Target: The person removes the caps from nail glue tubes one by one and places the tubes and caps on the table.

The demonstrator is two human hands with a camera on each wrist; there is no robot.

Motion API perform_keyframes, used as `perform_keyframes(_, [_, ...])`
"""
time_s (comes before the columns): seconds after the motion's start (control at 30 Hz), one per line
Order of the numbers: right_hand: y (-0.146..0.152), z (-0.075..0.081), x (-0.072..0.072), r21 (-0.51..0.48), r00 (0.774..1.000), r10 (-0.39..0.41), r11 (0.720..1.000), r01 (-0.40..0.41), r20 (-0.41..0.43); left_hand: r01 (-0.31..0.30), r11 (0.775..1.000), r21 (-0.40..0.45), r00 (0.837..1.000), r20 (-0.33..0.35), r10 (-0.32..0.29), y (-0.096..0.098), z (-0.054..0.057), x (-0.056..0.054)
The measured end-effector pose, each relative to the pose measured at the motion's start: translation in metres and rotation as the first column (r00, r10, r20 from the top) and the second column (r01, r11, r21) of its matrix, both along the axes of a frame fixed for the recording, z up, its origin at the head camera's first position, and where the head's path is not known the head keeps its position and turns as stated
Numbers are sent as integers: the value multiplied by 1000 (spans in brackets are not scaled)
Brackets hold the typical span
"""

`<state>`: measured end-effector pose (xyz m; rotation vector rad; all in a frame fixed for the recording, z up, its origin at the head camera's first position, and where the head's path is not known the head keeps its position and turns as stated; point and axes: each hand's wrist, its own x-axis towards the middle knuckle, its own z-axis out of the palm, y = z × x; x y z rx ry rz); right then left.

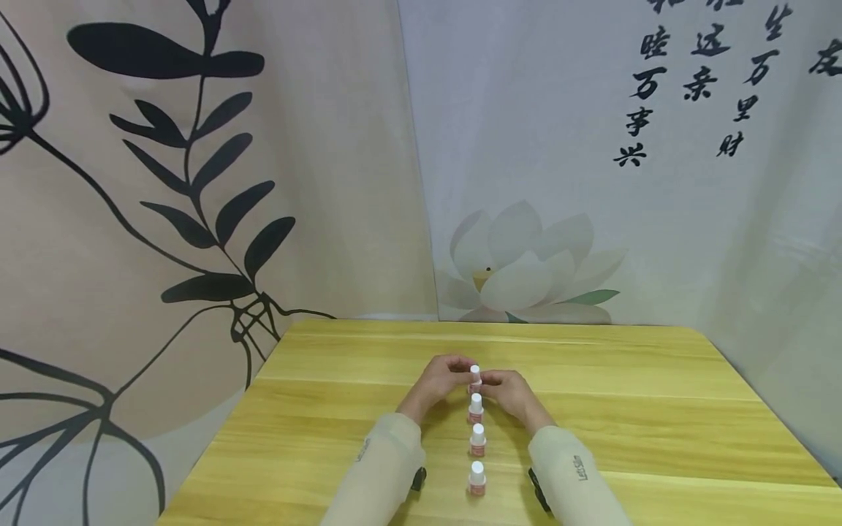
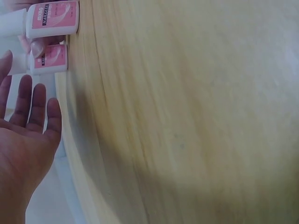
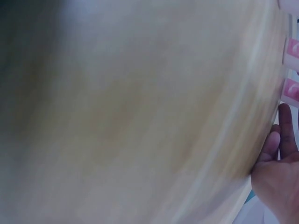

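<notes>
Several small white bottles of nail glue with pink labels stand upright in a line running away from me. My left hand (image 1: 445, 378) is at the farthest bottle (image 1: 475, 380), its thumb and forefinger pinching near the white cap. From the other side, my right hand (image 1: 513, 392) holds the same bottle lower down. In the left wrist view a thumb lies over the label of that bottle (image 2: 55, 57), while the other fingers of my left hand (image 2: 28, 135) are spread. The right wrist view shows my right hand (image 3: 280, 168) beside a bottle (image 3: 290, 91) cut off by the edge.
Nearer me in the line stand a second bottle (image 1: 476, 409), a third bottle (image 1: 477, 441) and the nearest bottle (image 1: 476, 480), between my forearms. They stand on a wood-grain table (image 1: 645, 416). Behind it hangs a printed curtain (image 1: 355, 183).
</notes>
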<state>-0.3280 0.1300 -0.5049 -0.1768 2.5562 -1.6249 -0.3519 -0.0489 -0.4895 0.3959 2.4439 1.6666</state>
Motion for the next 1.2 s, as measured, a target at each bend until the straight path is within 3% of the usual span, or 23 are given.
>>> perform_keyframes(0.5, [-2,-3,-2,1,1000,-9,1000,9,-19,-34,999,13,999,11,34,2,-6,-2])
perform_keyframes(0.8, [0,-2,-1,13,1000,-15,1000,15,-27,-1,999,38,1000,6,0,-1,-9,-4])
perform_keyframes(1.2, [1,-2,1,-10,1000,7,1000,-7,-30,-13,1000,6,1000,-2,13,3,-7,-4])
